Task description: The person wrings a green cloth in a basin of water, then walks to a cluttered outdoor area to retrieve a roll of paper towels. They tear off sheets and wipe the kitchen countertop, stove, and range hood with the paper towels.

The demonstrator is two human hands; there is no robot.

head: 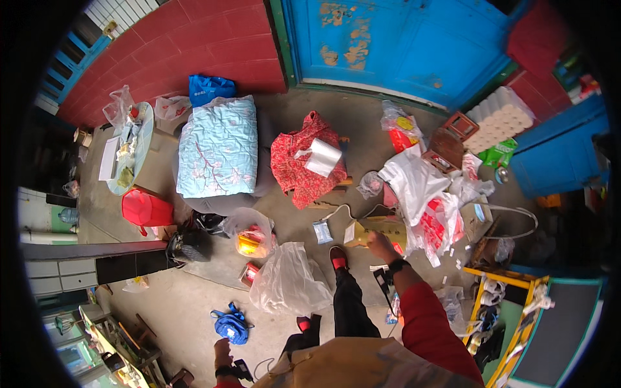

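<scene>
My right hand point(382, 246) reaches forward over a yellow cardboard box point(373, 230) on the floor; its fingers look curled, but whether they grip the box cannot be told. A power strip with a white cord point(322, 232) lies left of the box. My left hand point(222, 353) hangs low at the left, near a small blue backpack point(232, 327) on the floor, apart from it; its finger pose is unclear. A large clear plastic bag point(290, 281) lies between the backpack and my right foot. Both wrists wear dark straps with small devices.
White and red plastic bags point(417, 182) are heaped at the right. Ahead stand a stool with a red floral garment point(310, 169) and a seat bearing a folded light-blue quilt point(218, 145). A yellow shoe rack point(504, 310) is at the lower right, a red bin point(147, 207) at the left.
</scene>
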